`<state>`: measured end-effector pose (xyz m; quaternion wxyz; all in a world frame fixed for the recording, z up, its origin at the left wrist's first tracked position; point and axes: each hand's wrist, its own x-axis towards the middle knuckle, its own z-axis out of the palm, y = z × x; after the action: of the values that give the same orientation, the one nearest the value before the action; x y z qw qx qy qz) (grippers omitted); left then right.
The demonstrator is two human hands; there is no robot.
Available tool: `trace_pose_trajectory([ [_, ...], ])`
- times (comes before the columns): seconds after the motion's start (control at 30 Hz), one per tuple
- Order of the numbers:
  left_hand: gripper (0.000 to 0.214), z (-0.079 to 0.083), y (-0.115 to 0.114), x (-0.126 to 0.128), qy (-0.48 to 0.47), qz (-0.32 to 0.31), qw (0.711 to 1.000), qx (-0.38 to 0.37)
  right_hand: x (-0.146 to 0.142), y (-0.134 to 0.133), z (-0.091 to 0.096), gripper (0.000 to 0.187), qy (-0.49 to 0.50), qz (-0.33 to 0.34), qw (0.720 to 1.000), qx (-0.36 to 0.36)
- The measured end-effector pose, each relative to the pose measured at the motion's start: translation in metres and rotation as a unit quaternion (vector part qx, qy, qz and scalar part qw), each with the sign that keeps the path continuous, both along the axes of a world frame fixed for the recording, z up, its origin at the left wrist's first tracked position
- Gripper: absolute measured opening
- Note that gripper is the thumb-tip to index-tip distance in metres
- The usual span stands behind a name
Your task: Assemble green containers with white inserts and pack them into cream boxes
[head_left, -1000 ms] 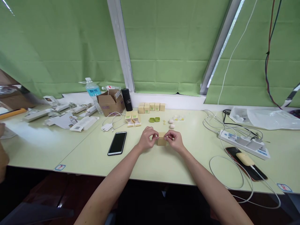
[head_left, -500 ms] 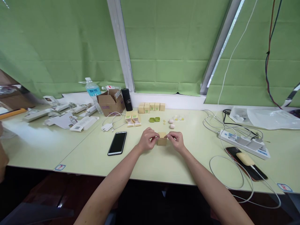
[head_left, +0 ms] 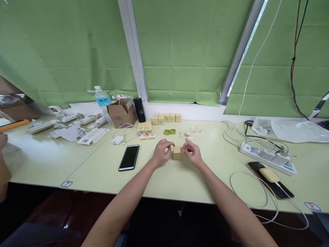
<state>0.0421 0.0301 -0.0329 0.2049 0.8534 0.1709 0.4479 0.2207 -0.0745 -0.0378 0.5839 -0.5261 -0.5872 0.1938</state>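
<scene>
A small tan cardboard box (head_left: 177, 153) stands on the pale green table (head_left: 164, 178) in front of me. My left hand (head_left: 161, 153) is curled against its left side, fingers closed on it. My right hand (head_left: 192, 153) is curled against its right side, fingertips at its top edge. Behind the box lie two green lids (head_left: 169, 131), some small pale round pieces (head_left: 189, 136) and a row of several closed tan boxes (head_left: 166, 118) near the window sill. Two open tan boxes (head_left: 145, 130) stand left of the lids.
A black phone (head_left: 129, 157) lies left of my hands, with a white charger (head_left: 117, 140) behind it. Further left are a brown carton (head_left: 121, 112), a black cylinder (head_left: 139, 109) and a water bottle (head_left: 102, 101). A power strip (head_left: 267, 157), cables and another phone (head_left: 272, 178) lie right. A person's arm shows at far left.
My right fingers have drawn back from the top of the box to its right edge. The box top now shows closed and flat. The left hand has barely moved.
</scene>
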Motion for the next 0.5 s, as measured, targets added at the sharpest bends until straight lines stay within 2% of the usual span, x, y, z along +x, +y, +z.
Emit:
trace_pose_trajectory([
  [0.1, 0.038, 0.0015, 0.0014, -0.0001, 0.022, 0.014, 0.999, -0.040, 0.0023, -0.0016, 0.0002, 0.018, -0.041, 0.023, 0.998, -0.045],
  [0.27, 0.065, 0.0011, 0.0013, -0.0013, 0.066, -0.056, 0.984, -0.157, 0.0065, -0.0023, 0.0014, 0.033, -0.165, 0.000, 0.983, -0.081],
  [0.37, 0.071, 0.0018, 0.0006, -0.0020, 0.074, -0.101, 0.978, -0.165, 0.0078, -0.0009, 0.0011, 0.034, -0.175, -0.015, 0.981, -0.082],
  [0.5, 0.073, 0.0034, 0.0015, -0.0034, 0.091, -0.109, 0.979, -0.148, 0.0080, 0.0010, -0.0005, 0.032, -0.167, -0.053, 0.981, -0.084],
])
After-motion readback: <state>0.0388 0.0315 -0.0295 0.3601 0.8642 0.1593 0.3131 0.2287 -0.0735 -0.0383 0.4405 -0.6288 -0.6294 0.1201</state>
